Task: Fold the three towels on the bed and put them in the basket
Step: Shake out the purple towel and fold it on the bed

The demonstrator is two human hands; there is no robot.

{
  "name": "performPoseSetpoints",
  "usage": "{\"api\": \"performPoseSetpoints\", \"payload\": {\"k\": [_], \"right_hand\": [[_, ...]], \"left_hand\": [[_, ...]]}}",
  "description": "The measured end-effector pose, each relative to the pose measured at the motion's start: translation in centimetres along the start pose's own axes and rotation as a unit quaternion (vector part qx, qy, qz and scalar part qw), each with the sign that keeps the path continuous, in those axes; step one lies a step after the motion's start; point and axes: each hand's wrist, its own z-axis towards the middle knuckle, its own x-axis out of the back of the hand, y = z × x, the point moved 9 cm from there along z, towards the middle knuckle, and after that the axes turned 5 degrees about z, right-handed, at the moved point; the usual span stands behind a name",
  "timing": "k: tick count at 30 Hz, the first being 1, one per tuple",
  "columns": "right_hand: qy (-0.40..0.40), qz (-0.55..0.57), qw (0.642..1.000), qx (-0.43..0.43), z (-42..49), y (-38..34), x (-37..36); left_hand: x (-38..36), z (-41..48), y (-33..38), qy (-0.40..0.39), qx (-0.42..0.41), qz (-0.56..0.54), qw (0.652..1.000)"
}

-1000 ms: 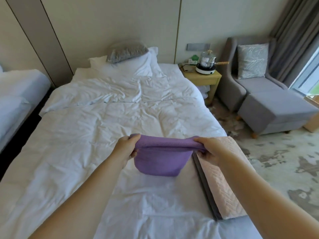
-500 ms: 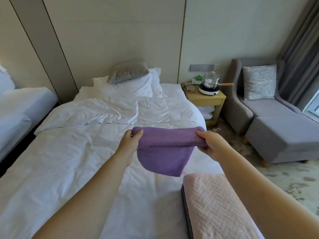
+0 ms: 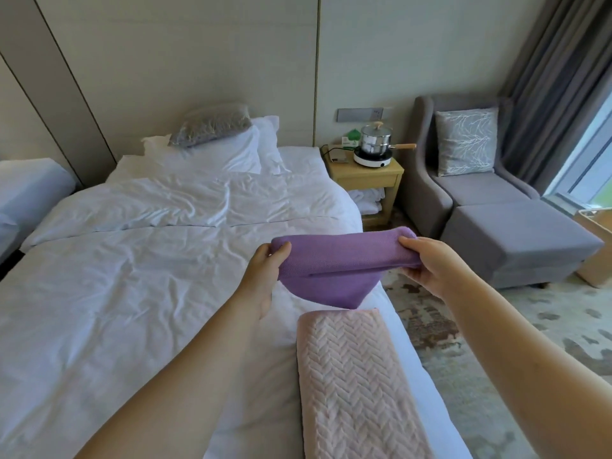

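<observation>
A folded purple towel [image 3: 341, 263] hangs in the air above the right side of the white bed [image 3: 132, 293]. My left hand [image 3: 265, 270] pinches its left end and my right hand [image 3: 427, 263] grips its right end. The towel's lower flap droops toward a folded pink towel [image 3: 357, 382] with a herringbone weave, which lies along the bed's right edge close to me. At the far right edge of the view, on the floor past the ottoman, stands a light wooden-looking container [image 3: 596, 246], possibly the basket; only part of it shows.
A wooden nightstand [image 3: 367, 177] with a steel pot on a hotplate stands right of the bed head. A grey armchair [image 3: 463, 173] and ottoman [image 3: 516, 240] fill the right side. Patterned carpet [image 3: 496, 342] lies between bed and ottoman. A second bed [image 3: 26, 190] is at left.
Both hands have lifted the purple towel off the bed and carried it rightward. My view has swung right, so more of the armchair, ottoman and carpet shows.
</observation>
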Motion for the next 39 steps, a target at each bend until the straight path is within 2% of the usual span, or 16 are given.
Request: {"api": "performPoseSetpoints", "payload": {"k": [6,13,17,23,27,29,32,35,39], "right_hand": [[0.021,-0.012,0.999,-0.023,-8.4,6.0,7.2],[-0.014,-0.025,0.993,-0.112,-17.9,19.8,11.7],[-0.009,-0.051,0.986,-0.159,-19.2,27.4,13.7],[-0.015,-0.137,0.972,-0.191,-18.4,34.2,16.4],[-0.04,-0.215,0.954,-0.204,-17.3,34.8,17.1],[-0.069,-0.29,0.932,-0.206,-15.9,33.5,17.1],[-0.087,-0.363,0.909,-0.186,-12.3,29.9,16.3],[-0.08,-0.362,0.92,-0.123,-7.3,26.1,14.5],[-0.091,-0.242,0.96,-0.108,-1.8,25.4,11.1]], "left_hand": [[-1.9,-9.7,-5.5,-0.033,0.029,-0.012,0.999],[0.4,-21.5,-17.7,-0.016,0.121,-0.035,0.992],[1.8,-25.0,-26.2,0.006,0.217,-0.013,0.976],[2.8,-26.6,-34.1,0.015,0.288,0.076,0.954],[2.6,-25.3,-34.5,-0.012,0.303,0.093,0.948],[2.5,-23.1,-33.6,-0.029,0.297,0.118,0.947],[2.4,-18.7,-31.5,-0.011,0.291,0.137,0.947],[1.8,-14.1,-29.8,0.01,0.284,0.146,0.947],[1.8,-9.1,-29.6,0.043,0.271,0.155,0.949]]}}
